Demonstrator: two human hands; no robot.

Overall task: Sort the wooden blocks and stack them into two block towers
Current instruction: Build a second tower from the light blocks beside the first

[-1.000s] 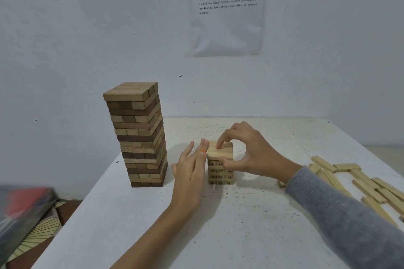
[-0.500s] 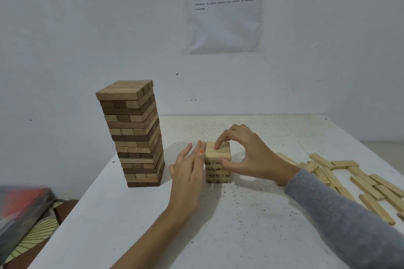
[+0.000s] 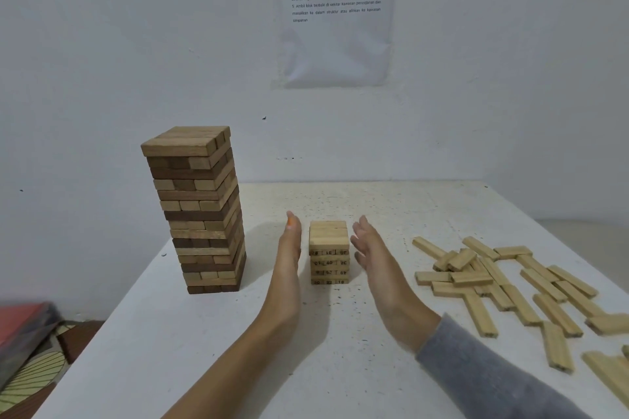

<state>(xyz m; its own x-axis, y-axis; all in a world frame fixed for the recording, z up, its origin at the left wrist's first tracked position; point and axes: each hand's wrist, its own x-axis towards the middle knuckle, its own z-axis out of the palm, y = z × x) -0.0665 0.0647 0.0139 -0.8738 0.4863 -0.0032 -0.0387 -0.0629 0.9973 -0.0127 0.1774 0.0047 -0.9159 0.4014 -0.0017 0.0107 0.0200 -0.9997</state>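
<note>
Fingers (image 3: 293,230) on both hands: straight, released, holding nothing.

Item 1: short pale tower (image 3: 329,248), upright on the table (image 3: 238,350), directly between my palms. Left hand (image 3: 289,255) and right hand (image 3: 372,258) sit just beside its flanks.

Item 2: loose blocks (image 3: 510,286), to the right, nearer my right hand. Some are cut off at the frame edge.

Item 3: tall tower (image 3: 199,211), to the left.

Stamped end numbers on item 1 are barely legible.

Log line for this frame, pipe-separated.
left hand open | right hand open | flank short tower, not gripping | tall tower left | loose blocks right
</note>
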